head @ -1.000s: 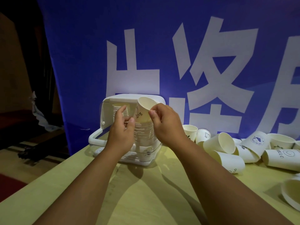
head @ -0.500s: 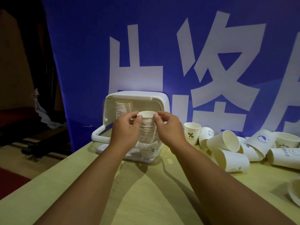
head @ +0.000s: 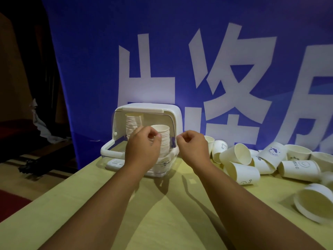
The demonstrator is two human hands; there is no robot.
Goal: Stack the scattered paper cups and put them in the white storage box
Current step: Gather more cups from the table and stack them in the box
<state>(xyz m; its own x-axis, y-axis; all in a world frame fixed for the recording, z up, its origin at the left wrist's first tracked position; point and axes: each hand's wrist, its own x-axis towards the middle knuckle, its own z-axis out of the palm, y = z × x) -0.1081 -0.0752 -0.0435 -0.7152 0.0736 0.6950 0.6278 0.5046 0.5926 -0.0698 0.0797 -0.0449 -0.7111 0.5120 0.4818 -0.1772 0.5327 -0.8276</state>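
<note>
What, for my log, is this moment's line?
left hand: at front stack in box, grip unclear | right hand: curled, empty | cups: scattered

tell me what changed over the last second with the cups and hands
The white paper cup the right hand held tilted now sits atop the front stack in the white plastic storage box. The right hand let go and drew back rightward. The left hand stays at the stack; scattered cups unmoved.

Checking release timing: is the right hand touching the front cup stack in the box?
Apart. The head view shows a strip of the box between the right hand and the front cup stack.
</note>
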